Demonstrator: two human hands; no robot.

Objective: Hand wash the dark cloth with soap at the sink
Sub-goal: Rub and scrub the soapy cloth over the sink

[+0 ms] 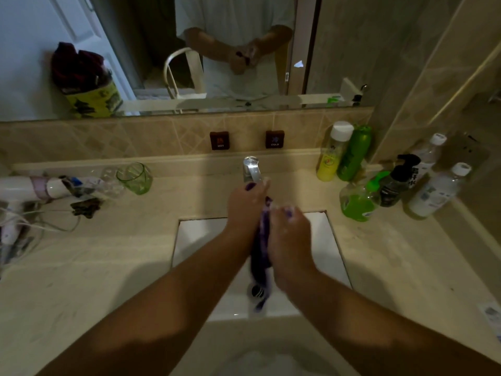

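Observation:
A dark purple cloth (pixel 261 256) hangs between my two hands above the white sink (pixel 329 240), its lower end dangling over the drain (pixel 256 291). My left hand (pixel 245 207) grips the cloth from the left, just below the chrome tap (pixel 251 169). My right hand (pixel 291 234) grips it from the right, and white soap suds cover its knuckles. Both hands press together with the cloth squeezed between them. Most of the cloth's upper part is hidden by my fingers.
Hot and cold buttons (pixel 219 141) sit on the tiled wall behind the tap. Several bottles (pixel 352 153) crowd the counter's right side, among them a green soap dispenser (pixel 357 202). A green glass (pixel 135 177) and a hair dryer (pixel 32 187) lie on the left.

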